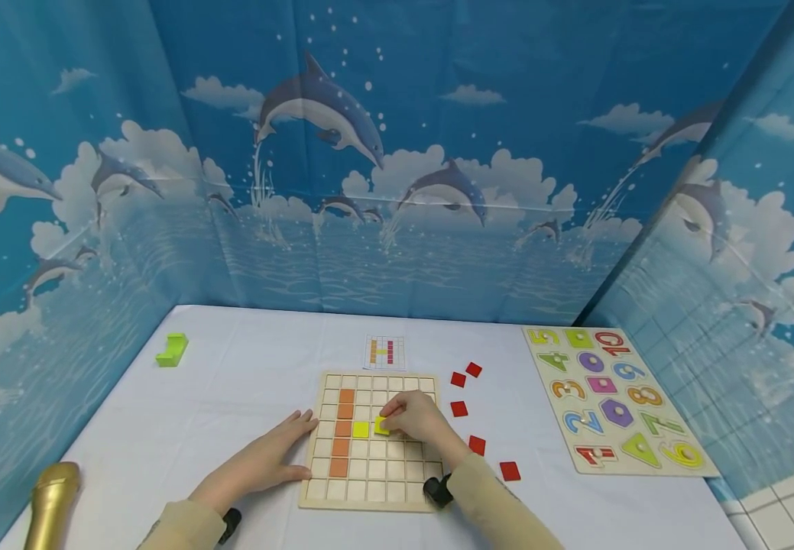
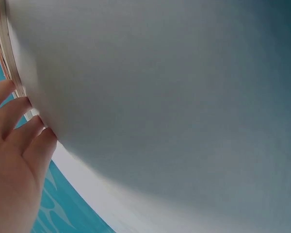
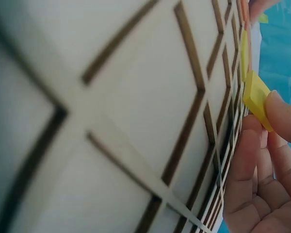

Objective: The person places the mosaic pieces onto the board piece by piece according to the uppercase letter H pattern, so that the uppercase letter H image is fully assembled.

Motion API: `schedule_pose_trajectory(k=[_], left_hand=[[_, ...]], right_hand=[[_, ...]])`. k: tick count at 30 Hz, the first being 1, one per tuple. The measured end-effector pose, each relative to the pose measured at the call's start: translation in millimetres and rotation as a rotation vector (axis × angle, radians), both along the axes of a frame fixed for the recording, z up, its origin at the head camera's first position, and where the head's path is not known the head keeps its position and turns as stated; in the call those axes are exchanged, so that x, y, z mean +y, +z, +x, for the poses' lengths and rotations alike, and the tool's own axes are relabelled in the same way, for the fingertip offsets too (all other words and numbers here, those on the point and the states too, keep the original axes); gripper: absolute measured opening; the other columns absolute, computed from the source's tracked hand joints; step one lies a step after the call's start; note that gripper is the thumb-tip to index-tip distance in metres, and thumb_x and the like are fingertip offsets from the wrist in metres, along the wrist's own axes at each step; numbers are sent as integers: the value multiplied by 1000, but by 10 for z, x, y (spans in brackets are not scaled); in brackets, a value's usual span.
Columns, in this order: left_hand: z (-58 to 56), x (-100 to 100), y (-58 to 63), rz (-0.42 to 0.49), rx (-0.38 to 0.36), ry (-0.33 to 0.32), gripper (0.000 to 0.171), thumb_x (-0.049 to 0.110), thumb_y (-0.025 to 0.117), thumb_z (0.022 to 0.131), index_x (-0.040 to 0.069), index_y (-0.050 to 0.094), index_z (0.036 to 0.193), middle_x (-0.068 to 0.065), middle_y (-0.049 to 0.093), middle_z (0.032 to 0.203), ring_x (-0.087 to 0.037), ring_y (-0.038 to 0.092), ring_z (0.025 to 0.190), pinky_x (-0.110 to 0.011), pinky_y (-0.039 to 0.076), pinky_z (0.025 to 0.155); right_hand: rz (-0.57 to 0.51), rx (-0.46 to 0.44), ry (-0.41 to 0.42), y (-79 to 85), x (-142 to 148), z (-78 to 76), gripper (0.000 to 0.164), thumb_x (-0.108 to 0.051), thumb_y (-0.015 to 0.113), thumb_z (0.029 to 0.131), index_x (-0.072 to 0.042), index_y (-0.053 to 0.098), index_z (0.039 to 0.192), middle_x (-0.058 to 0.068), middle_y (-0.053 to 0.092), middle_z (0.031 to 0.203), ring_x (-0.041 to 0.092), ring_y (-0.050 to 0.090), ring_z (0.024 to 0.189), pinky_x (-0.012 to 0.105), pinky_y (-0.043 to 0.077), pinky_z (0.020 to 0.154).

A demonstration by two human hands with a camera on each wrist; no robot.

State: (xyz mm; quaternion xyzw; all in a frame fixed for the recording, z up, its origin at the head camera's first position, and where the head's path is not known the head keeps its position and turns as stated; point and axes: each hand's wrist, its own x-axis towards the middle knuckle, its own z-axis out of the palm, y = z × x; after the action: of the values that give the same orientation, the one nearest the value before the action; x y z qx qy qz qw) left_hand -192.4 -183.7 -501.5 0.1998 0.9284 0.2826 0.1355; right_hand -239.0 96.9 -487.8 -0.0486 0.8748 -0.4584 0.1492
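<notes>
Tiles (image 1: 341,428), five orange, one yellow, sit placed; my right hand (image 1: 416,416) pinches another yellow tile (image 3: 256,97), left hand (image 1: 266,457) spread; red tiles (image 1: 459,409) remain at right.

In the head view, my left arm (image 1: 186,527) angles in from the bottom edge, left of centre, my left hand (image 1: 262,460) with fingers extended, thumb apart. My right arm (image 1: 496,500) slants up right of centre; my right hand (image 1: 417,416), lower middle, pinches with its thumb.
</notes>
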Motion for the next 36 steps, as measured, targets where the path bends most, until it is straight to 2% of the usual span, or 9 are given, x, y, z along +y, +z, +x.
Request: schedule_pose_trajectory(k=[8, 16, 27, 31, 36], left_hand=[[5, -15, -11, 0, 3, -7, 87, 40, 79, 78, 2, 42, 147, -18, 32, 159, -42, 24, 148, -63, 28, 116], [-10, -16, -16, -6, 7, -8, 87, 39, 78, 79, 2, 42, 148, -17, 32, 159, -41, 24, 149, -61, 27, 117], [-27, -15, -21, -12, -9, -6, 86, 39, 78, 80, 3, 41, 148, -16, 31, 160, -40, 22, 149, -60, 26, 118], [-26, -7, -17, -13, -17, 2, 86, 39, 78, 80, 4, 41, 149, -16, 31, 160, -39, 22, 150, -60, 25, 118], [-21, -12, -13, -16, -16, 0, 87, 41, 78, 79, 3, 41, 148, -16, 31, 160, -39, 22, 149, -60, 25, 118]], right_hand=[[35, 33, 31, -14, -81, 6, 8, -5, 78, 80, -6, 70, 81, 0, 62, 71, 10, 53, 60, 20, 47, 56], [113, 76, 65, -25, -117, -4, 9, -6, 79, 80, -8, 70, 79, -1, 62, 72, 11, 52, 66, 23, 44, 60], [116, 110, 86, 7, -123, 34, 12, -3, 78, 80, -4, 67, 83, 0, 57, 71, 11, 50, 63, 21, 42, 56], [88, 116, 65, 4, -56, 19, 9, -7, 76, 83, -6, 67, 85, 0, 59, 74, 11, 52, 65, 21, 44, 57], [80, 134, -10, 12, 147, -51, 8, -12, 74, 86, -9, 69, 91, 1, 62, 78, 13, 54, 68, 23, 46, 60]])
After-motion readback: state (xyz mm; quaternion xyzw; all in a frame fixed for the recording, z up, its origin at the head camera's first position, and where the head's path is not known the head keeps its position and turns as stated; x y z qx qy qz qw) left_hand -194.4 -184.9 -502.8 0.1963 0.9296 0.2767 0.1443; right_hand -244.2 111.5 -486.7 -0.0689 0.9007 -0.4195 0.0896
